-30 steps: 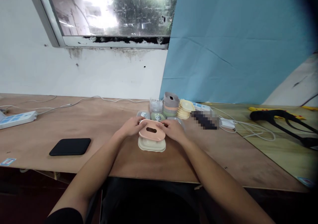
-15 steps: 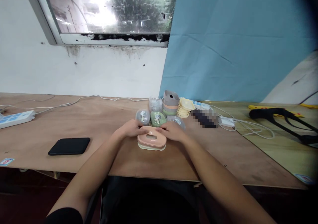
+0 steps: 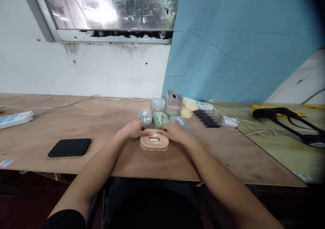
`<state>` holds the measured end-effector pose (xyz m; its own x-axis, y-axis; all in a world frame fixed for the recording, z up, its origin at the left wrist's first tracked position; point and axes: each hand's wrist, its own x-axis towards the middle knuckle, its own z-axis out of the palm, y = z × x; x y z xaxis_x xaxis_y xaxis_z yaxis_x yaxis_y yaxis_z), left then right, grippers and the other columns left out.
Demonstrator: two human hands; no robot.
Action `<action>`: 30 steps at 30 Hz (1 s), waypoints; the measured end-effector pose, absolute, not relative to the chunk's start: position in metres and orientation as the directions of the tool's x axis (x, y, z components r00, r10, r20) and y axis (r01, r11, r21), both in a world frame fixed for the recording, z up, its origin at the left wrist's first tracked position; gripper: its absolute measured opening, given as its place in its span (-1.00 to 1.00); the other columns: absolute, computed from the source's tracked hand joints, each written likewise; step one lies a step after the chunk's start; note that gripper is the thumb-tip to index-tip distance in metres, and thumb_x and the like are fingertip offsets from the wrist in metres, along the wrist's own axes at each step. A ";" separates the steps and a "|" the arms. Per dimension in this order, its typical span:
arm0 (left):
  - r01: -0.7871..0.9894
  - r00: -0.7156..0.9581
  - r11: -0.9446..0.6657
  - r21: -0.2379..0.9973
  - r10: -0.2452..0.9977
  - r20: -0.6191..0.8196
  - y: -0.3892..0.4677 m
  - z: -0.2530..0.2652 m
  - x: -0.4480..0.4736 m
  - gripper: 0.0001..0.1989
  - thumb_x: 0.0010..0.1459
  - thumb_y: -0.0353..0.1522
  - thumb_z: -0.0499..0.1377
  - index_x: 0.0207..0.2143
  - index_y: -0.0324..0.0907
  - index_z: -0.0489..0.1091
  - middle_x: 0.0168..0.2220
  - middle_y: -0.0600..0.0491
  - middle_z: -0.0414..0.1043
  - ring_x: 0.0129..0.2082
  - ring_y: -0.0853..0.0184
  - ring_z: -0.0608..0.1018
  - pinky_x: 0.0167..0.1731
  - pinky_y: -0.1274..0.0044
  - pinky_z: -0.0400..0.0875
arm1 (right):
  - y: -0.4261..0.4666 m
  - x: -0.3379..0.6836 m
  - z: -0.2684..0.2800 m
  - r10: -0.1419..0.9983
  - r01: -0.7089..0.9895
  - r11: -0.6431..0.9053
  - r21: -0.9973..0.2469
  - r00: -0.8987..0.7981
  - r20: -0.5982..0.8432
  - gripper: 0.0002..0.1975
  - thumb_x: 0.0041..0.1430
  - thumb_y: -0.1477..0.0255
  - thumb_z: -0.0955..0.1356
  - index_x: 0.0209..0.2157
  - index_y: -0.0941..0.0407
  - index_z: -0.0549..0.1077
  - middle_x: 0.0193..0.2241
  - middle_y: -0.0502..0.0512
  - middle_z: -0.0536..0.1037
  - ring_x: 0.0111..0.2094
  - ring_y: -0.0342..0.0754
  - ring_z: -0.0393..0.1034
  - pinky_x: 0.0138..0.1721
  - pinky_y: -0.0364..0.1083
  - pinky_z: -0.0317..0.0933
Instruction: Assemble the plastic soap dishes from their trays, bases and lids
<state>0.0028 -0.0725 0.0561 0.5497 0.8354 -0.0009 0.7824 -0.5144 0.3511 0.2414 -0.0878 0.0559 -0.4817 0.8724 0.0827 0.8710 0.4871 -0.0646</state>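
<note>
A pink oval soap dish piece with a slot in its middle lies in front of me, over a cream base whose thin rim shows along the near side. White shows through the slot. My left hand is closed on the piece's far left edge, thumb on top. At the far right edge my right hand grips it the same way. Just beyond the hands are a grey dish and a green dish, both with clear covers and labels. Another grey covered dish is partly hidden by my right hand.
Behind stand clear covers, a stack of grey, pink and green pieces and stacked cream pieces. A black phone lies left. Power strips, white cables and a black strap-like object are farther out.
The pink piece has come down onto the cream base, so less of the base shows and white now fills the slot. Both hands keep their grip; the view has shifted slightly.
</note>
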 end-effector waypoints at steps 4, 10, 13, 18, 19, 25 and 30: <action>0.788 0.533 -0.490 0.372 0.846 -0.014 -0.072 0.057 0.001 -0.47 -0.02 0.11 0.08 -0.47 -0.17 0.47 -0.52 0.06 0.42 -0.51 0.37 0.37 -0.53 0.57 0.09 | -0.092 0.237 0.059 0.880 0.881 0.471 -0.049 -0.465 0.095 -0.48 0.26 0.07 0.15 -0.44 0.13 0.53 -0.42 0.21 0.55 -0.36 0.04 0.40 -0.42 -0.12 0.03; 0.792 0.540 -0.479 0.379 0.839 -0.069 -0.065 0.051 -0.003 -0.50 -0.08 0.10 0.13 -0.51 -0.16 0.46 -0.54 0.08 0.40 -0.54 0.37 0.36 -0.55 0.56 0.09 | -0.092 0.231 0.055 0.869 0.866 0.495 -0.073 -0.493 0.046 -0.52 0.25 0.09 0.18 -0.46 0.11 0.53 -0.44 0.20 0.53 -0.37 0.04 0.40 -0.40 -0.11 0.08; 0.795 0.540 -0.473 0.380 0.837 -0.087 -0.061 0.046 -0.005 -0.49 -0.11 0.12 0.15 -0.52 -0.16 0.46 -0.54 0.07 0.41 -0.54 0.36 0.37 -0.56 0.56 0.10 | -0.091 0.227 0.051 0.866 0.866 0.499 -0.031 -0.498 0.039 -0.53 0.23 0.09 0.19 -0.46 0.10 0.53 -0.43 0.21 0.54 -0.37 0.05 0.41 -0.40 -0.11 0.08; 0.800 0.522 -0.453 0.394 0.849 -0.085 -0.061 0.045 -0.007 -0.52 -0.12 0.09 0.18 -0.47 -0.14 0.48 -0.49 0.06 0.46 -0.50 0.32 0.42 -0.55 0.56 0.13 | -0.072 0.220 0.072 0.898 0.909 0.416 -0.026 -0.407 0.171 -0.53 0.18 0.01 0.21 -0.39 0.07 0.54 -0.40 0.16 0.55 -0.34 0.03 0.41 -0.37 -0.11 0.10; 0.798 0.523 -0.451 0.400 0.848 -0.087 -0.061 0.045 -0.007 -0.53 -0.12 0.08 0.18 -0.44 -0.13 0.48 -0.47 0.06 0.48 -0.48 0.31 0.44 -0.54 0.56 0.14 | -0.064 0.218 0.082 0.898 0.917 0.398 -0.040 -0.380 0.224 -0.53 0.20 0.02 0.19 -0.33 0.06 0.54 -0.37 0.15 0.56 -0.31 0.02 0.41 -0.35 -0.12 0.11; 0.801 0.511 -0.462 0.380 0.859 -0.035 -0.058 0.043 -0.010 -0.51 -0.06 0.07 0.15 -0.25 -0.07 0.48 -0.27 0.05 0.52 -0.32 0.25 0.50 -0.46 0.56 0.22 | 0.000 0.204 0.119 0.878 0.960 0.278 -0.028 -0.242 0.413 -0.59 0.28 0.20 0.16 0.00 0.11 0.39 -0.11 0.21 0.51 -0.10 0.06 0.37 -0.19 -0.08 0.16; 0.824 0.506 -0.473 0.312 0.862 -0.031 -0.056 0.043 -0.012 -0.47 -0.04 0.10 0.11 -0.20 -0.06 0.47 -0.22 0.02 0.53 -0.28 0.21 0.52 -0.43 0.55 0.24 | 0.025 0.204 0.103 0.920 0.971 0.237 -0.013 -0.220 0.325 -0.67 0.25 0.33 0.22 -0.02 0.12 0.41 -0.02 0.21 0.46 -0.03 0.05 0.34 -0.12 -0.08 0.16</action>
<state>-0.0115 -0.0564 0.0431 0.5060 0.8620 -0.0308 0.8242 -0.4727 0.3117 0.2043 0.0249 0.1033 -0.2204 0.9198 0.3247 0.9714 0.2373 -0.0129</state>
